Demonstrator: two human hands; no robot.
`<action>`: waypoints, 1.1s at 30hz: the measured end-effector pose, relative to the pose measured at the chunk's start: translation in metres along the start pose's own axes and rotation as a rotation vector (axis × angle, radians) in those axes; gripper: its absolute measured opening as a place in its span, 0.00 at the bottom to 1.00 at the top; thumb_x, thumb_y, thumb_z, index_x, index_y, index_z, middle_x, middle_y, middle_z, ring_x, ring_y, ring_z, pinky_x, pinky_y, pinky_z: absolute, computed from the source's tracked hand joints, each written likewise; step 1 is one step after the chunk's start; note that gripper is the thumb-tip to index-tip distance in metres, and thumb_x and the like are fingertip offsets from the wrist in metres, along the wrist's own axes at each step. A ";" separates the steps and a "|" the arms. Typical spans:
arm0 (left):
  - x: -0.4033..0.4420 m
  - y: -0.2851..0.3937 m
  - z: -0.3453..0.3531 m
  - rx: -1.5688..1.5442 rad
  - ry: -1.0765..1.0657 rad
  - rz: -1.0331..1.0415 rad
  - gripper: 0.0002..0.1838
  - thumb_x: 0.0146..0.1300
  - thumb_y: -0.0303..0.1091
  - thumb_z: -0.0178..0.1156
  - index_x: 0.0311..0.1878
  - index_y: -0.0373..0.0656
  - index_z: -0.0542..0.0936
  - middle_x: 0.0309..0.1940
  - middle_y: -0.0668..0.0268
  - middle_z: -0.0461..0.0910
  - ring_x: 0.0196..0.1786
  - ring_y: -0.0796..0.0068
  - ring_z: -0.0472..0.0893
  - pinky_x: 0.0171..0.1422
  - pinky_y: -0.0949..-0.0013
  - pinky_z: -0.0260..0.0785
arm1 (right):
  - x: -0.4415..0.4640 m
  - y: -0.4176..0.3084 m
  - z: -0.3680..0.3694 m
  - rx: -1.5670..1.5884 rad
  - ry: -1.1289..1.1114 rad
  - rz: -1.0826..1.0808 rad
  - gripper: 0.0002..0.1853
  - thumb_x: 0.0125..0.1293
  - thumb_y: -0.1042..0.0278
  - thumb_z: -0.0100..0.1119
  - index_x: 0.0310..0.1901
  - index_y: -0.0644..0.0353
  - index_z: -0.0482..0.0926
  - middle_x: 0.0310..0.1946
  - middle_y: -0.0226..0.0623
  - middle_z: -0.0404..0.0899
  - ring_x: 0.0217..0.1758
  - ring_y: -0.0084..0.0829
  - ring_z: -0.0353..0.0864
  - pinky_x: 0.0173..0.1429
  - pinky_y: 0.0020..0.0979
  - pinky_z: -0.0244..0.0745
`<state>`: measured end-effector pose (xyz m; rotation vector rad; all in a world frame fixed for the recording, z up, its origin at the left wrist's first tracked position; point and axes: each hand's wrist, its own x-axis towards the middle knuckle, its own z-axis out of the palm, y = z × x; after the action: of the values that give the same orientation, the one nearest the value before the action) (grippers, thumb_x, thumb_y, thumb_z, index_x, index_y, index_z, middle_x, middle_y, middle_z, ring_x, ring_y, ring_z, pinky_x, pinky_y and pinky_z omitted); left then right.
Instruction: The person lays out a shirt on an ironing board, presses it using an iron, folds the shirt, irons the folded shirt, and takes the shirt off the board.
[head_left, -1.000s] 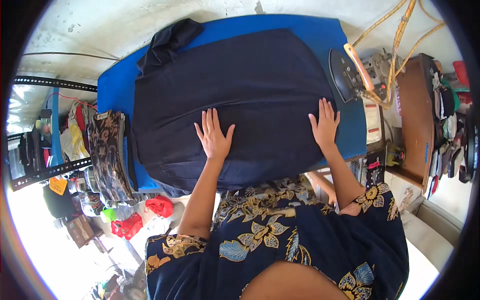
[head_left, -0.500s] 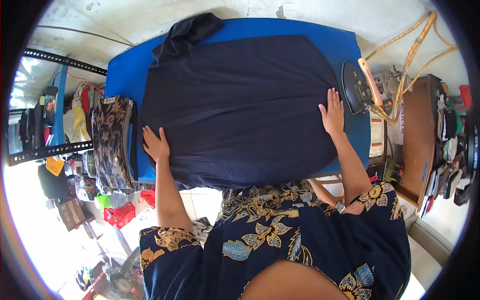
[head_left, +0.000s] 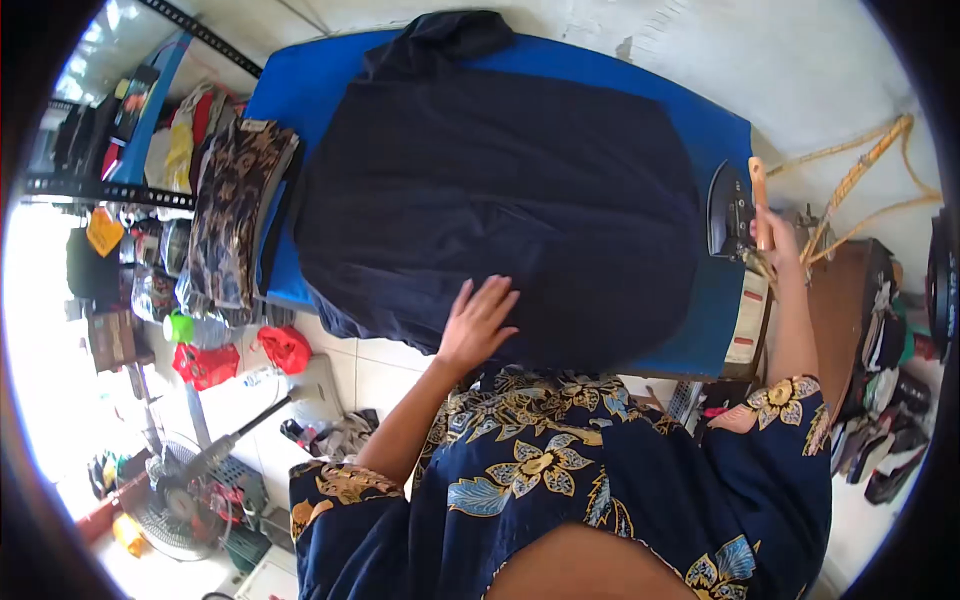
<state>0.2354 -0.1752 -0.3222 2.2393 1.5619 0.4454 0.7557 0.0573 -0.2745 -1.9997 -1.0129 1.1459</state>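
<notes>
A black garment (head_left: 500, 200) lies spread over the blue board (head_left: 310, 90), with a bunched part at the top. My left hand (head_left: 480, 322) rests on the garment near its lower edge, fingers apart. At the board's right end, my right hand (head_left: 778, 240) is closed round the lower part of the wooden handle of the iron (head_left: 725, 210). The iron stands beside the garment's right side, its dark plate on the board, not touching the cloth.
Folded patterned cloth (head_left: 235, 215) is stacked at the board's left end. A yellow cord (head_left: 855, 185) hangs at the right, by the wall. A fan (head_left: 178, 500) stands at the lower left, and red bags (head_left: 205, 365) lie beneath the shelf.
My left hand has moved from the garment's left side towards its lower middle. My right hand has left the cloth and taken hold of the iron's handle. The view has turned and shifted.
</notes>
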 end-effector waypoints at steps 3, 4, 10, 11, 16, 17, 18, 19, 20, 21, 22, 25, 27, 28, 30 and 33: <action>-0.060 -0.014 0.006 -0.347 0.834 -0.759 0.22 0.57 0.39 0.60 0.51 0.35 0.73 0.55 0.51 0.69 0.60 0.55 0.67 0.65 0.57 0.54 | -0.057 -0.064 0.033 -0.036 -0.071 0.090 0.21 0.51 0.53 0.69 0.36 0.62 0.75 0.17 0.28 0.71 0.16 0.22 0.71 0.20 0.23 0.66; -0.086 -0.027 0.025 -0.302 0.913 -1.086 0.23 0.60 0.42 0.59 0.51 0.33 0.72 0.55 0.49 0.69 0.59 0.54 0.67 0.64 0.58 0.55 | -0.070 -0.072 0.039 -0.122 -0.149 0.085 0.21 0.52 0.53 0.69 0.36 0.61 0.74 0.16 0.27 0.70 0.16 0.21 0.70 0.18 0.23 0.65; -0.110 -0.037 0.059 -1.988 0.738 -1.665 0.33 0.56 0.64 0.56 0.45 0.37 0.70 0.36 0.62 0.73 0.40 0.63 0.74 0.47 0.57 0.69 | -0.162 -0.106 0.196 -0.668 -0.555 -0.368 0.31 0.47 0.57 0.67 0.50 0.70 0.72 0.21 0.36 0.77 0.19 0.26 0.76 0.23 0.27 0.71; -0.105 -0.039 0.063 -1.865 0.755 -1.575 0.29 0.59 0.60 0.56 0.42 0.40 0.70 0.34 0.64 0.73 0.38 0.65 0.74 0.45 0.60 0.70 | -0.141 -0.071 0.230 -0.840 -0.378 -0.994 0.37 0.45 0.58 0.66 0.56 0.72 0.68 0.32 0.49 0.81 0.33 0.41 0.83 0.38 0.36 0.76; -0.120 -0.021 0.033 -1.753 0.843 -1.563 0.09 0.67 0.41 0.53 0.40 0.46 0.71 0.36 0.69 0.75 0.45 0.73 0.75 0.47 0.63 0.67 | -0.216 -0.113 0.343 -0.953 -0.653 -0.768 0.22 0.43 0.61 0.61 0.41 0.64 0.76 0.33 0.52 0.80 0.40 0.50 0.79 0.45 0.42 0.75; -0.127 -0.016 0.030 -1.756 0.841 -1.565 0.09 0.67 0.41 0.53 0.40 0.46 0.71 0.36 0.69 0.75 0.45 0.73 0.75 0.47 0.63 0.67 | -0.221 -0.110 0.356 -0.953 -0.708 -0.819 0.22 0.42 0.61 0.61 0.41 0.63 0.76 0.33 0.51 0.80 0.40 0.49 0.80 0.44 0.43 0.75; -0.132 -0.014 0.027 -1.787 0.817 -1.540 0.09 0.67 0.41 0.53 0.40 0.45 0.70 0.36 0.68 0.75 0.45 0.73 0.76 0.46 0.63 0.66 | -0.238 -0.110 0.362 -0.987 -0.736 -0.855 0.22 0.43 0.62 0.60 0.41 0.63 0.76 0.33 0.50 0.80 0.40 0.49 0.80 0.45 0.44 0.75; -0.137 -0.013 0.023 -1.817 0.789 -1.516 0.09 0.66 0.40 0.53 0.40 0.45 0.70 0.35 0.67 0.75 0.45 0.72 0.76 0.45 0.64 0.66 | -0.251 -0.098 0.369 -0.959 -0.751 -0.863 0.22 0.43 0.62 0.60 0.42 0.62 0.76 0.33 0.51 0.80 0.40 0.49 0.80 0.45 0.45 0.75; -0.138 -0.009 0.019 -1.830 0.797 -1.490 0.09 0.66 0.40 0.53 0.40 0.46 0.70 0.34 0.66 0.76 0.45 0.72 0.77 0.43 0.67 0.65 | -0.265 -0.088 0.373 -1.017 -0.752 -0.881 0.22 0.43 0.62 0.61 0.42 0.62 0.77 0.33 0.51 0.80 0.39 0.49 0.80 0.45 0.45 0.75; -0.140 -0.011 0.019 -1.844 0.802 -1.479 0.09 0.66 0.40 0.53 0.40 0.46 0.70 0.34 0.66 0.76 0.45 0.72 0.77 0.43 0.67 0.65 | -0.280 -0.086 0.372 -1.060 -0.765 -0.898 0.22 0.44 0.63 0.60 0.43 0.61 0.77 0.32 0.52 0.80 0.38 0.50 0.80 0.44 0.44 0.75; -0.143 -0.013 0.022 -1.889 0.734 -1.487 0.10 0.66 0.42 0.53 0.42 0.46 0.69 0.38 0.66 0.78 0.46 0.73 0.77 0.44 0.68 0.64 | -0.287 -0.086 0.372 -1.059 -0.759 -0.898 0.21 0.44 0.63 0.60 0.43 0.62 0.77 0.31 0.52 0.80 0.38 0.50 0.80 0.44 0.45 0.75; -0.147 -0.023 0.024 -1.916 0.587 -1.457 0.12 0.66 0.45 0.52 0.43 0.47 0.68 0.42 0.66 0.79 0.48 0.74 0.78 0.44 0.70 0.64 | -0.274 -0.089 0.374 -1.007 -0.625 -0.868 0.19 0.46 0.64 0.58 0.41 0.62 0.78 0.32 0.52 0.80 0.38 0.49 0.81 0.45 0.44 0.75; -0.147 -0.024 0.020 -1.901 0.552 -1.453 0.12 0.67 0.45 0.51 0.43 0.47 0.68 0.43 0.66 0.79 0.49 0.74 0.77 0.44 0.70 0.64 | -0.253 -0.102 0.371 -0.956 -0.491 -0.745 0.18 0.45 0.63 0.57 0.40 0.62 0.79 0.34 0.51 0.80 0.40 0.48 0.80 0.45 0.44 0.75; -0.147 -0.026 0.021 -1.893 0.548 -1.447 0.12 0.67 0.45 0.51 0.43 0.47 0.68 0.43 0.66 0.79 0.49 0.74 0.77 0.44 0.70 0.64 | -0.236 -0.105 0.366 -0.949 -0.438 -0.700 0.18 0.45 0.63 0.57 0.40 0.61 0.79 0.34 0.51 0.81 0.40 0.48 0.80 0.45 0.43 0.75; -0.147 -0.030 0.024 -1.899 0.488 -1.467 0.13 0.68 0.45 0.49 0.44 0.46 0.69 0.45 0.66 0.79 0.50 0.73 0.77 0.45 0.70 0.63 | -0.218 -0.108 0.342 -0.926 -0.419 -0.622 0.19 0.45 0.64 0.58 0.41 0.62 0.79 0.34 0.50 0.81 0.41 0.48 0.80 0.46 0.44 0.74; -0.149 -0.030 0.024 -1.879 0.485 -1.456 0.14 0.69 0.45 0.47 0.46 0.44 0.69 0.46 0.65 0.78 0.51 0.73 0.76 0.47 0.69 0.63 | -0.196 -0.095 0.297 -0.882 -0.409 -0.500 0.19 0.46 0.66 0.57 0.42 0.62 0.78 0.27 0.46 0.81 0.27 0.41 0.81 0.35 0.39 0.75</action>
<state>0.1717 -0.3085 -0.3646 -0.4544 1.2874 1.1509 0.3968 -0.0196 -0.2462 -1.9142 -2.3916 0.9058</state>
